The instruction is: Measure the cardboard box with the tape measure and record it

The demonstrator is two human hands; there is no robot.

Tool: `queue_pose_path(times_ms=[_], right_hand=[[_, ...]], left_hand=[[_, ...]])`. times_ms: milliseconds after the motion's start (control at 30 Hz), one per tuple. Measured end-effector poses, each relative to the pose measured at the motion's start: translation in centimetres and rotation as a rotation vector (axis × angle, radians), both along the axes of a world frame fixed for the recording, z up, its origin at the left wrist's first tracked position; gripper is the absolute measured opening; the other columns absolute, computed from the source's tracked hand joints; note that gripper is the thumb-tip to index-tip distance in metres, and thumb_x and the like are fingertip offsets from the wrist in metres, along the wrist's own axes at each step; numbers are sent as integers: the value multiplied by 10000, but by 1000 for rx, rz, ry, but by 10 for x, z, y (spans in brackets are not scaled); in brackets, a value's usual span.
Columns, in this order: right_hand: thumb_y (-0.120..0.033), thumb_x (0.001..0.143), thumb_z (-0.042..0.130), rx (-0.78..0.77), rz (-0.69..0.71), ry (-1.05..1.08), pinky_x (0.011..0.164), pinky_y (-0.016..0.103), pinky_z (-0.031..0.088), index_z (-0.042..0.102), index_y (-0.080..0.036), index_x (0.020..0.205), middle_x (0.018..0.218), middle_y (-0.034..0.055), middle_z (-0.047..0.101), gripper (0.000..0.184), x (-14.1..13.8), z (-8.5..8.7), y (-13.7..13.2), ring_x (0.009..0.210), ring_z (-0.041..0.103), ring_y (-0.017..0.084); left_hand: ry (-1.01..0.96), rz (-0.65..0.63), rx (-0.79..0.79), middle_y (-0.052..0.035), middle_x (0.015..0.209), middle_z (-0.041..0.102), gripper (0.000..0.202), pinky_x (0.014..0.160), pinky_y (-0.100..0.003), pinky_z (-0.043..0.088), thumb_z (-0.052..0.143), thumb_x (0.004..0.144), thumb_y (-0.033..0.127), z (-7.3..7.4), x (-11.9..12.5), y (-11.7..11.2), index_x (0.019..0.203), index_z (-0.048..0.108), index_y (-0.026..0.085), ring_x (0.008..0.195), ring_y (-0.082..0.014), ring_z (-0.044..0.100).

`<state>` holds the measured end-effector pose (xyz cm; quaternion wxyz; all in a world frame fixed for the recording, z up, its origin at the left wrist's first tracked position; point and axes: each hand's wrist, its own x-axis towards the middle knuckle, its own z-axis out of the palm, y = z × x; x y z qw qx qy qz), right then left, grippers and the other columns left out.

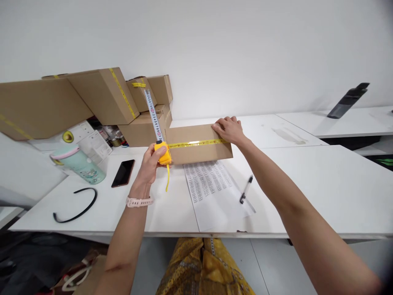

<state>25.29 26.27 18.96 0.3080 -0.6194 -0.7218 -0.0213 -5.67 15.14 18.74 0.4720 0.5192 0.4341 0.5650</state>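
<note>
Left fingers [156,154] grip the tape measure [164,154] mid-frame; right fingers [220,123] grip the box [193,154]; measuring seems underway; blade [154,118] contact is unclear; next move calls for alignment.

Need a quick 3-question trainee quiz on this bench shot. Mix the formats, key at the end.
1. Multiple choice: the left hand holds a yellow tape measure. Its blade is:
A. fully retracted
B. extended
C. hanging straight down

2. True or false: in the picture, the phone lies between the mint-green tumbler and the left hand.

3. Fill in: the right hand touches the right end of a brown ____, which has a yellow strip running along it.

Key: 1. B; 2. True; 3. cardboard box
</note>
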Motion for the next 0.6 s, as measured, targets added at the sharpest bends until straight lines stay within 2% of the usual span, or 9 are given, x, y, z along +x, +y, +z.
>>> queue_pose_path(times_ms=[67, 167, 233, 300, 367, 500, 600], right_hand=[[-460, 978, 416, 37, 58, -50, 1051, 579, 374, 702, -217, 1047, 1220, 145, 669, 381, -6, 4, 13, 1240, 507, 387], [-298, 974, 377, 25, 187, -27, 1028, 530, 403, 696, -206, 1092, 1179, 124, 714, 353, -12, 7, 27, 1113, 599, 330], [-263, 966, 362, 19, 207, -5, 1010, 515, 414, 695, -199, 1122, 1159, 123, 728, 373, -14, 8, 32, 1075, 620, 323], [-268, 964, 361, 24, 199, 11, 1008, 521, 410, 691, -189, 1145, 1162, 130, 730, 385, -15, 6, 33, 1085, 618, 332], [-265, 964, 354, 33, 215, 26, 1015, 539, 396, 653, -192, 1236, 1164, 120, 734, 410, -14, 5, 33, 1098, 611, 338], [-250, 966, 351, 35, 264, 28, 998, 566, 385, 465, -264, 1484, 1220, 80, 721, 530, -12, 6, 29, 1129, 580, 351], [-263, 993, 319, 15, 259, 3, 989, 558, 381, 433, -318, 1524, 1226, 66, 712, 546, -12, 6, 28, 1126, 552, 351]], left_hand=[[-8, -35, 40, -8, 870, 615, 564, 496, -271, 577, 827, 651, 473, -4, 8, -12, 1048, 560, 175, 603, -126, 623], [-17, -245, -8, -8, 900, 607, 548, 516, -275, 582, 830, 696, 458, -22, 28, -36, 1083, 547, 194, 634, -129, 618], [-26, -391, -80, -14, 920, 600, 514, 541, -273, 583, 813, 744, 456, -37, 45, -49, 1094, 540, 197, 671, -134, 625], [-59, -478, -135, -14, 924, 595, 500, 555, -262, 572, 801, 770, 457, -51, 61, -57, 1104, 531, 200, 691, -134, 623], [-91, -509, -174, -10, 909, 592, 505, 556, -251, 558, 799, 773, 465, -62, 74, -60, 1108, 527, 203, 689, -128, 610], [-115, -499, -226, -2, 877, 579, 515, 551, -244, 554, 805, 750, 483, -74, 89, -62, 1078, 524, 203, 685, -128, 601], [-128, -482, -251, 7, 859, 568, 516, 541, -245, 559, 808, 742, 481, -79, 93, -63, 1062, 514, 203, 677, -126, 604]])
